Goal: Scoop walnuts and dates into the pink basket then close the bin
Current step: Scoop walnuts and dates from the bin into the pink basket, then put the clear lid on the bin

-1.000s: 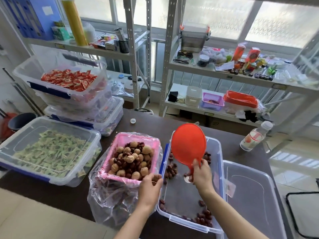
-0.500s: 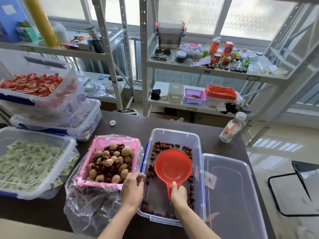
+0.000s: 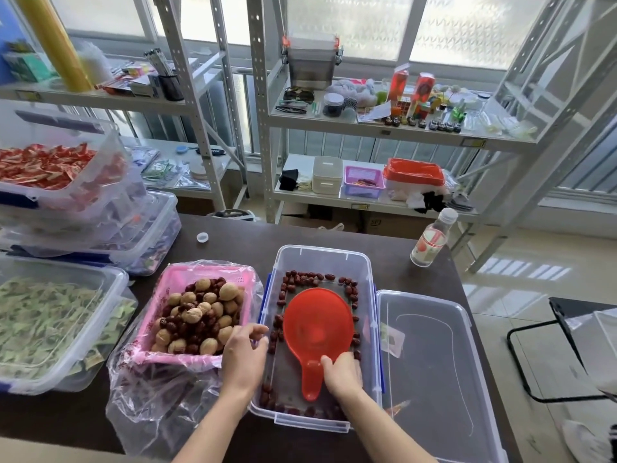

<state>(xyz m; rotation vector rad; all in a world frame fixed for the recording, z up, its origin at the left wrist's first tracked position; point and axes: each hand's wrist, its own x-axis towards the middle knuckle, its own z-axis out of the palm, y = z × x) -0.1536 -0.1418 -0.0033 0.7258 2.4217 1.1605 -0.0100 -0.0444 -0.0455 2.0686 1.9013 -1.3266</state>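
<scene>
The pink basket [image 3: 173, 282], lined in a clear plastic bag, holds a heap of walnuts [image 3: 228, 291] and dark red dates [image 3: 197, 329]. To its right stands the open clear bin [image 3: 322, 255] with dates [image 3: 302, 279] scattered along its edges. A red scoop [image 3: 317, 324] lies flat inside the bin. My right hand [image 3: 342, 372] rests on the scoop's handle. My left hand [image 3: 243, 357] grips the basket's near right corner. The bin's clear lid [image 3: 430, 369] lies on the table, right of the bin.
A clear bin of green packets [image 3: 50, 322] sits at left, with stacked bins of red packets [image 3: 50, 168] behind it. A plastic bottle [image 3: 432, 240] stands at the table's far right. A bottle cap [image 3: 202, 237] lies beyond the basket. Metal shelves stand behind; a black chair [image 3: 561, 345] is at right.
My right hand brought the red scoop down from upright above the bin and laid it flat on the bin's floor. My left hand stayed at the basket's corner.
</scene>
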